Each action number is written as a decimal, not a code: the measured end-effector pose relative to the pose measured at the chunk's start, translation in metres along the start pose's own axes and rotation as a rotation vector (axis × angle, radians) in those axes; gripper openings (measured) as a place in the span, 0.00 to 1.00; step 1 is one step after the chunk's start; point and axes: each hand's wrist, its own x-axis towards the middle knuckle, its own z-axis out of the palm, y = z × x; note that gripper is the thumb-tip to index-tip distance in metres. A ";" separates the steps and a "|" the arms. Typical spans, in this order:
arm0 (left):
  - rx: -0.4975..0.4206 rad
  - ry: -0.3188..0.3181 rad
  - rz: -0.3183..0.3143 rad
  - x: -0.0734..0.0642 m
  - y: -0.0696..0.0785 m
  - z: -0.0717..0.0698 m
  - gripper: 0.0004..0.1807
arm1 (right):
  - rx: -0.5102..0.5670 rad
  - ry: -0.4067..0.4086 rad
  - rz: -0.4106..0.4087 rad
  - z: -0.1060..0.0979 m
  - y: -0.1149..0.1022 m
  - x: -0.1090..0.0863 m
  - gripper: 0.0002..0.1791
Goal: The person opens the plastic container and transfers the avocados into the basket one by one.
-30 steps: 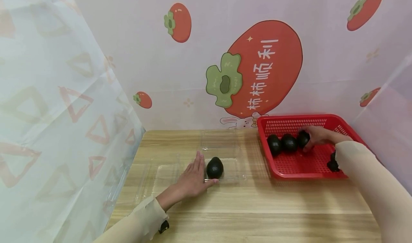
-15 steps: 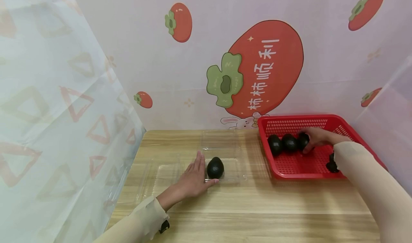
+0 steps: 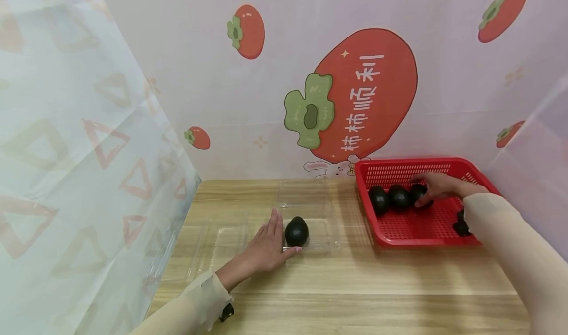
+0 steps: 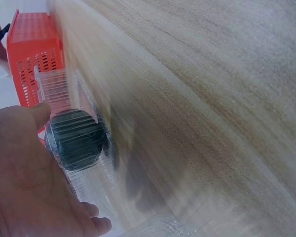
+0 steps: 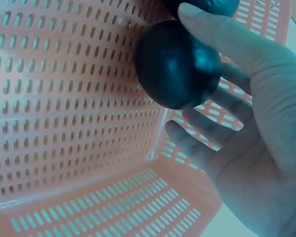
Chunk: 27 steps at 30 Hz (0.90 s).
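A dark avocado (image 3: 297,232) sits in a clear plastic clamshell box (image 3: 321,226) on the table. My left hand (image 3: 266,246) rests at the box's near left side with fingers straight; its thumb (image 4: 41,114) touches the rim. Inside the red basket (image 3: 386,239), my right hand (image 3: 437,186) grips another avocado (image 5: 177,64), thumb on one side and fingers curled behind it. Two more avocados, one on the far left (image 3: 378,200) and one in the middle (image 3: 399,197), lie beside it against the basket's wall.
A second clear plastic box (image 3: 222,241) lies left of the left hand on the wooden table (image 3: 355,295). A black device at the right wrist (image 3: 461,224) overlaps the basket. Printed cloth walls (image 3: 266,103) stand behind and at both sides.
The right hand shifts slightly on its avocado, the thumb now further over its front, and the avocado sits a little further right and nearer. The left hand stays still.
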 end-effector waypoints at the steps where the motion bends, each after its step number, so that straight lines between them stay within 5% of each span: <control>1: 0.000 0.002 0.000 0.000 0.000 0.000 0.60 | -0.016 0.010 -0.004 0.000 0.000 0.000 0.45; 12: -0.006 -0.009 -0.007 -0.003 0.004 -0.006 0.61 | -0.112 0.056 0.022 -0.008 -0.008 -0.004 0.49; 27: -0.004 -0.002 0.002 -0.001 0.002 -0.002 0.60 | -0.138 0.102 -0.111 -0.007 -0.033 -0.010 0.46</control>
